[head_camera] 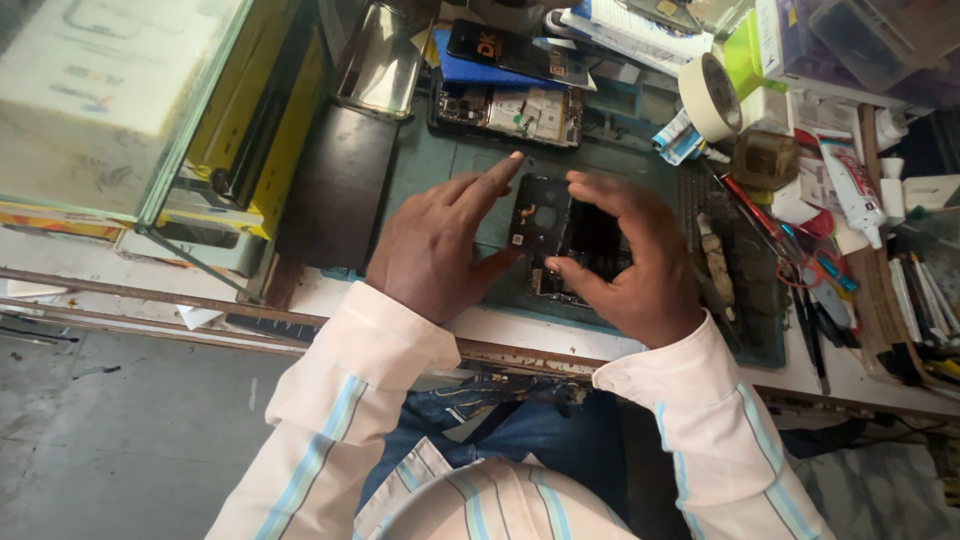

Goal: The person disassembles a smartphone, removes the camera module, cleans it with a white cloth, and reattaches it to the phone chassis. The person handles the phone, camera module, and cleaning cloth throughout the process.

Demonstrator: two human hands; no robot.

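A black phone back frame [560,235] with exposed inner parts lies on a dark green work mat [440,165]. My left hand [440,245] rests at its left side, thumb on the lower left edge and forefinger stretched over the top left corner. My right hand [630,260] grips the frame from the right, thumb at its lower edge and fingers curled over the top. Behind it lies an opened phone [508,110] with its circuit boards showing.
A phone with a dark screen [505,50] lies on a blue sheet at the back. A roll of tape [708,95], a white tube [850,185], and several screwdrivers and tweezers [800,270] crowd the right. A glass cabinet [130,110] stands at the left.
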